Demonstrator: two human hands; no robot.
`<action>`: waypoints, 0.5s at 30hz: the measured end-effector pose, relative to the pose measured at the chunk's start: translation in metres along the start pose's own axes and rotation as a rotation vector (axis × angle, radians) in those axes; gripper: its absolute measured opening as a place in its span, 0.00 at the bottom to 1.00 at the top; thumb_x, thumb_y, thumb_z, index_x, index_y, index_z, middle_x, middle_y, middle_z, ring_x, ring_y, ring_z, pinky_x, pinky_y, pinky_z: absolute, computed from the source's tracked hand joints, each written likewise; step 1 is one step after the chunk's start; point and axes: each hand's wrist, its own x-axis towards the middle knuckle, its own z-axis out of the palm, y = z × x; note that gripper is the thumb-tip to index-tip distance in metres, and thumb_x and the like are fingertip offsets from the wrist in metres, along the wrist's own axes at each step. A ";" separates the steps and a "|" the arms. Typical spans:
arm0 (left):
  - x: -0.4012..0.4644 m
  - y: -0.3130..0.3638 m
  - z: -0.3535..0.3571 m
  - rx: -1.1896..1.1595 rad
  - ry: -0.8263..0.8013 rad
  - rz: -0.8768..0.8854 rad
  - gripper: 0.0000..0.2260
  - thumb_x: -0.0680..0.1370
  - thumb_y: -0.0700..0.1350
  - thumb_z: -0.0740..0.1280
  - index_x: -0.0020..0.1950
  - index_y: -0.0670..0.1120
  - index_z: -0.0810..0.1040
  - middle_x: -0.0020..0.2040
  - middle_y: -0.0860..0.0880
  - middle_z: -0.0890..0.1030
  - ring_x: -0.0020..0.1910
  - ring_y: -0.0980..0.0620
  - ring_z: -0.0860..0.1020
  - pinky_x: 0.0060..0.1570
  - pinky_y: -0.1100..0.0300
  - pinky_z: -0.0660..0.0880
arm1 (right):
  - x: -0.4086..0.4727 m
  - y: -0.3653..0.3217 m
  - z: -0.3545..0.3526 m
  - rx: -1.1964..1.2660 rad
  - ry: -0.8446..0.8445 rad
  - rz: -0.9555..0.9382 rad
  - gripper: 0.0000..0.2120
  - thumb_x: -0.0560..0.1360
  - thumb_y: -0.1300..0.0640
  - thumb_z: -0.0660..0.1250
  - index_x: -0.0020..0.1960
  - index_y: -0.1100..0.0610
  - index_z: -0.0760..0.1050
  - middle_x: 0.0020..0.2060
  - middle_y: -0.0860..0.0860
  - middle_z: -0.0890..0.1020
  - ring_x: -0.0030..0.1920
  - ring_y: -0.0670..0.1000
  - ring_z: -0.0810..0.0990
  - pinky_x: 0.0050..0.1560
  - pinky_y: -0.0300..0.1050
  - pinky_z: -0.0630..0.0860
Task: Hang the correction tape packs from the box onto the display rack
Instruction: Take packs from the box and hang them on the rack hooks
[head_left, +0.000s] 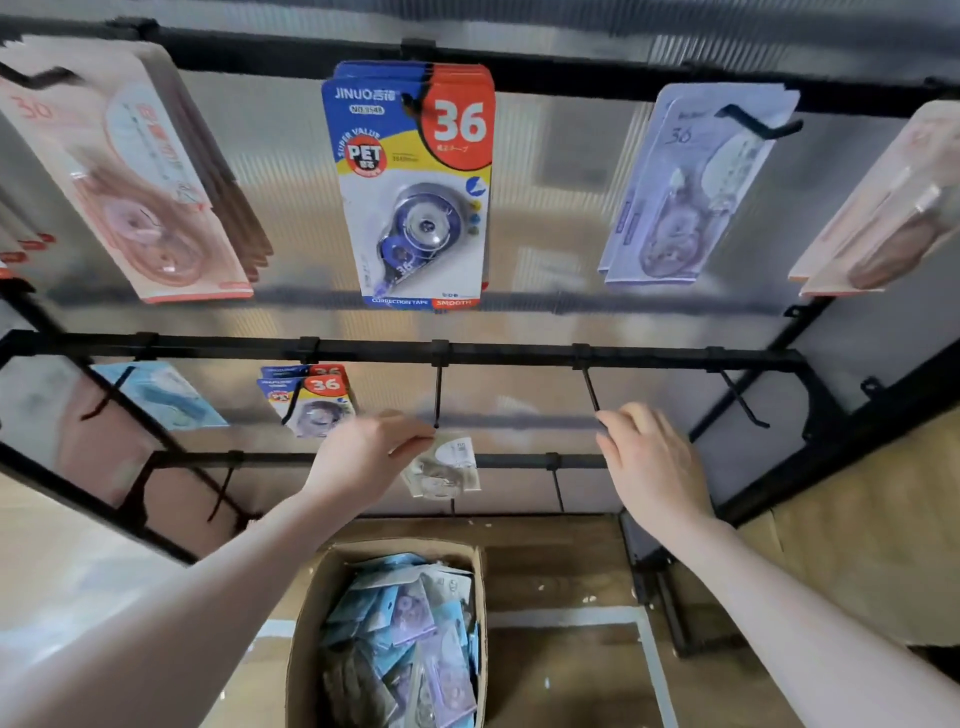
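My left hand (366, 457) pinches the top of a grey-green correction tape pack (444, 467) right at the tip of a black hook (438, 397) on the middle rail of the display rack (415, 353). My right hand (652, 460) touches the tip of the neighbouring hook (592, 395), fingers curled, and whether it grips the hook is unclear. Below, an open cardboard box (311, 597) holds several blue and purple packs (410, 634).
Blue-red "36" packs (415, 182) hang on the top rail, with pink packs (140, 176) to the left and lilac packs (685, 187) to the right. More packs (311, 400) hang on the middle rail at left. A bare hook (743, 400) sticks out at right. Rack frame bars flank both sides.
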 end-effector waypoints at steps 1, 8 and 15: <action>0.001 0.002 0.004 -0.003 0.006 -0.001 0.10 0.72 0.48 0.65 0.45 0.46 0.84 0.40 0.49 0.84 0.36 0.47 0.81 0.33 0.57 0.77 | -0.001 0.002 0.002 0.009 0.005 -0.013 0.11 0.72 0.60 0.70 0.54 0.61 0.79 0.45 0.56 0.80 0.44 0.56 0.80 0.40 0.46 0.77; 0.007 0.005 0.024 0.039 0.002 0.001 0.06 0.74 0.43 0.68 0.46 0.45 0.84 0.41 0.47 0.83 0.35 0.46 0.80 0.32 0.58 0.74 | 0.002 0.007 0.013 0.042 0.041 -0.071 0.11 0.70 0.61 0.72 0.52 0.62 0.79 0.44 0.57 0.80 0.43 0.57 0.81 0.40 0.47 0.78; 0.012 -0.003 0.031 0.095 -0.021 0.017 0.08 0.77 0.42 0.65 0.52 0.43 0.82 0.44 0.45 0.82 0.38 0.44 0.80 0.33 0.61 0.69 | 0.005 0.009 0.023 0.036 0.046 -0.100 0.12 0.70 0.62 0.72 0.53 0.62 0.79 0.45 0.58 0.80 0.43 0.58 0.81 0.40 0.49 0.78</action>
